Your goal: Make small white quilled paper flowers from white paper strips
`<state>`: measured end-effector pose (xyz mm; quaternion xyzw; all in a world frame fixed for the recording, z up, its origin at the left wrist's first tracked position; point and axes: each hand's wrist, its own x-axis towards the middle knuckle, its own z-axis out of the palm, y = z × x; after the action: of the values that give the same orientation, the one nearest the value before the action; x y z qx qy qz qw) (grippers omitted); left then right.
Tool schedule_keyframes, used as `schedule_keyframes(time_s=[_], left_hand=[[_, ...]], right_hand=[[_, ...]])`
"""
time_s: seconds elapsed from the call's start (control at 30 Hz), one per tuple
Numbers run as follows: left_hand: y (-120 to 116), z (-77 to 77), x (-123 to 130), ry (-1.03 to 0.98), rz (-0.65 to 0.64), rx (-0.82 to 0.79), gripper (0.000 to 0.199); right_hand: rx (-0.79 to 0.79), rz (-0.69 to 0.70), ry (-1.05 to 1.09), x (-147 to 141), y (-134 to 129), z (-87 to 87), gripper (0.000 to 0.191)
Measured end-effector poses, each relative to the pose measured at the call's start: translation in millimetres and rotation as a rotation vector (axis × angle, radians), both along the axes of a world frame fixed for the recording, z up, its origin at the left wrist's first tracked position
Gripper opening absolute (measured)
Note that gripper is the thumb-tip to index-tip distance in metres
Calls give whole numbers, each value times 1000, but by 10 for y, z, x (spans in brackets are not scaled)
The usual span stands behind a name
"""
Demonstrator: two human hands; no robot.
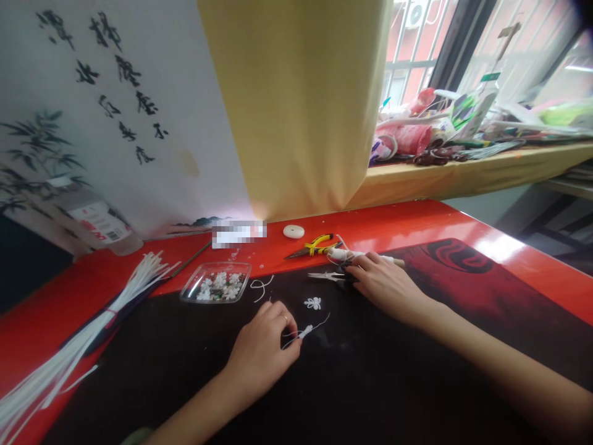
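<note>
My left hand [264, 334] is closed in a pinch around a small white knotted cord piece [306, 332], whose thin loose ends stick out on both sides. Further right, my right hand [377, 278] curls over the dark handles of a small pair of scissors [324, 276]; the silver blades point left. Part of the handles is hidden under its fingers. A stick wound with white cord [340, 254] lies just behind that hand, partly covered by it. Between the two hands, a white looped knot flower [314, 303] rests on the black mat [352, 383].
Yellow-handled pliers [315, 245] and a white oval object [293, 231] lie behind the mat. At left are a clear tray [183, 293] of white flowers, a cord scrap [260, 287], a bundle of white strips [92, 337] and a clear bottle [104, 225].
</note>
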<state>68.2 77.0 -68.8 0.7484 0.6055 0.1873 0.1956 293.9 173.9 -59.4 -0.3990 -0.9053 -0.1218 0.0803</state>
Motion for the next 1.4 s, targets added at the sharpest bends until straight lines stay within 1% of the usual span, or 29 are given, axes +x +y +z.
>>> schedule_keyframes(time_s=[0.07, 0.13, 0.17, 0.3, 0.37, 0.43, 0.53, 0.57, 0.63, 0.7, 0.77, 0.9, 1.0, 1.17, 1.4], left_hand=[[7, -8, -9, -61, 33, 1, 4], [17, -1, -18, -165, 86, -4, 6], [23, 5, -21, -245, 113, -12, 8], [62, 22, -34, -729, 257, -45, 8], [80, 23, -43, -857, 310, -47, 17], [91, 30, -53, -903, 335, -51, 22], [86, 79, -60, -971, 365, -44, 21], [79, 108, -60, -993, 374, -34, 19], [58, 181, -58, -1059, 391, -20, 16], [30, 262, -53, -1146, 399, -22, 15], [-2, 334, -48, -1224, 399, -41, 13], [-56, 416, -34, -1275, 403, -35, 12], [-78, 433, -12, -1268, 409, -28, 12], [-102, 438, 37, -1282, 401, -78, 16], [-132, 463, 62, -1291, 403, -84, 20]], right_hand=[[-13, 54, -26, -16, 1, 26, 22], [-20, 90, -40, -35, -23, 41, 28], [-20, 96, -42, -42, -39, 41, 32], [-17, 73, -16, -33, -77, 18, 43], [-14, 52, 9, -24, -78, 23, 44], [-22, 20, 75, -34, -87, 63, 41], [-99, -26, 313, -95, -161, 170, 39], [-138, -23, 402, -126, -206, 205, 39], [-211, 34, 505, -191, -318, 249, 39], [-288, 103, 533, -252, -434, 247, 41], [-343, 148, 532, -300, -528, 209, 43], [-399, 174, 495, -351, -620, 129, 44], [-379, 169, 473, -367, -642, 115, 44], [-316, 184, 480, -377, -658, 104, 43], [-101, 200, 492, -361, -643, 60, 39]])
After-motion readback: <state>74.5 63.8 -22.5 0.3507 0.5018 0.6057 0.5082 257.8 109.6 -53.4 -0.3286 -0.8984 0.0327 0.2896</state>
